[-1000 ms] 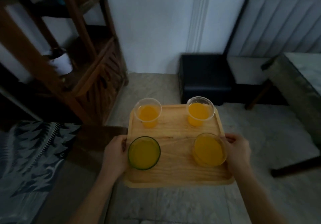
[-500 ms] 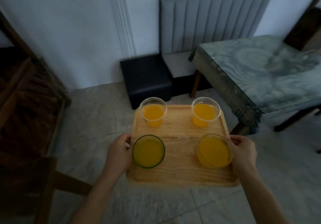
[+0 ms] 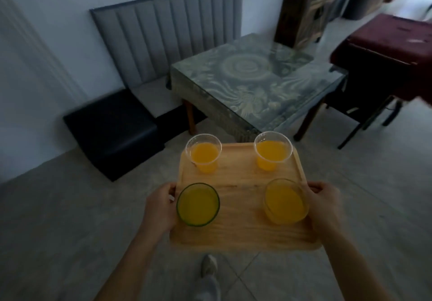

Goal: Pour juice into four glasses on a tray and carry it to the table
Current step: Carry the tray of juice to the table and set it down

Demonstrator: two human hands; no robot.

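I carry a wooden tray level above the floor. My left hand grips its left edge and my right hand grips its right edge. Several glasses of orange juice stand upright on it: a green-rimmed glass near left, an amber glass near right, a clear cup far left and a clear cup far right. The table with a patterned glass top stands just beyond the tray's far edge.
A grey padded bench back lines the wall behind the table, with a black ottoman on the floor to the left. A dark red chair stands at the table's right. A wooden shelf stands at the back. My foot shows below the tray.
The view has swung right and closer: the table now lies straight ahead of the tray and the red chair has come into sight. My grip on the tray is unchanged.
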